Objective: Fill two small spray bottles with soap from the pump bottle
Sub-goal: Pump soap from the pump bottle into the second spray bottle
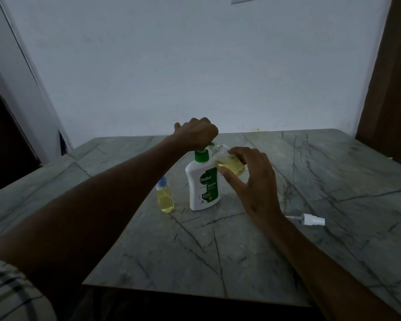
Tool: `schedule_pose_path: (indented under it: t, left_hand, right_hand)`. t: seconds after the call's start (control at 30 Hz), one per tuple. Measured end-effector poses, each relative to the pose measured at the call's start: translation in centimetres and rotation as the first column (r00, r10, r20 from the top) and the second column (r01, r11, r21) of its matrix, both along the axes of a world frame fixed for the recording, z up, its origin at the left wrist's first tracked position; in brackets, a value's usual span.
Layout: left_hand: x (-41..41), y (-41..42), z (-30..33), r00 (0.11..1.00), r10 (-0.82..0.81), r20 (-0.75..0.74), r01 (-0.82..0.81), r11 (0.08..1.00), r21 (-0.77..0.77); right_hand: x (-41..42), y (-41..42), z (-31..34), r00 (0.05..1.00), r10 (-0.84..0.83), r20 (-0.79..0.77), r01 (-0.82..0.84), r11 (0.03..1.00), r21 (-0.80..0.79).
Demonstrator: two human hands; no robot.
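Observation:
A white Dettol pump bottle (203,184) with a green collar stands upright near the middle of the table. My left hand (198,133) sits on top of its pump head, fingers curled over it. My right hand (252,179) holds a small clear spray bottle (227,161), tilted, its open neck up against the green nozzle; yellow soap fills its lower part. A second small spray bottle (164,196), capped in blue and full of yellow soap, stands upright just left of the pump bottle.
A white spray cap (313,220) with its thin dip tube lies on the grey marble table (218,251) to the right of my right wrist. The table backs onto a pale wall; its front edge is close to me.

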State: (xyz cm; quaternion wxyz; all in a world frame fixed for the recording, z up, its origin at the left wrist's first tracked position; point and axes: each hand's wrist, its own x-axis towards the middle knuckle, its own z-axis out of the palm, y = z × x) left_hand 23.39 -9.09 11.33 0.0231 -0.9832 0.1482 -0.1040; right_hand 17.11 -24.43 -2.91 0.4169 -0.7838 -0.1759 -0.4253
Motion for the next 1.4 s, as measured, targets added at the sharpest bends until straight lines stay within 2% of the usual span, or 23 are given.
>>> schedule_pose_path:
  t: [0.3, 0.6, 0.9, 1.17, 1.4]
  left_hand:
    - [-0.12, -0.13, 0.88, 1.0, 0.005, 0.001, -0.005, 0.999, -0.053]
    - [-0.28, -0.17, 0.01, 1.0, 0.005, 0.011, -0.005, 1.0, 0.018]
    - [-0.02, 0.02, 0.62, 1.0, 0.021, -0.016, -0.022, 0.997, -0.069]
    - [-0.16, -0.14, 0.14, 1.0, 0.002, 0.019, -0.002, 1.0, 0.031]
    - [-0.45, -0.1, 0.3, 1.0, 0.006, -0.006, -0.006, 1.0, 0.006]
  right_hand:
    - [-0.27, -0.25, 0.06, 1.0, 0.01, 0.015, -0.01, 1.0, 0.001]
    - [0.03, -0.09, -0.02, 1.0, 0.006, -0.002, -0.006, 1.0, 0.01]
    - [0.1, -0.29, -0.24, 1.0, 0.006, -0.022, -0.006, 1.0, 0.004]
    - [-0.06, -0.13, -0.01, 1.0, 0.012, -0.018, -0.012, 1.0, 0.017]
    - [-0.02, -0.22, -0.11, 1.0, 0.011, -0.024, -0.011, 1.0, -0.003]
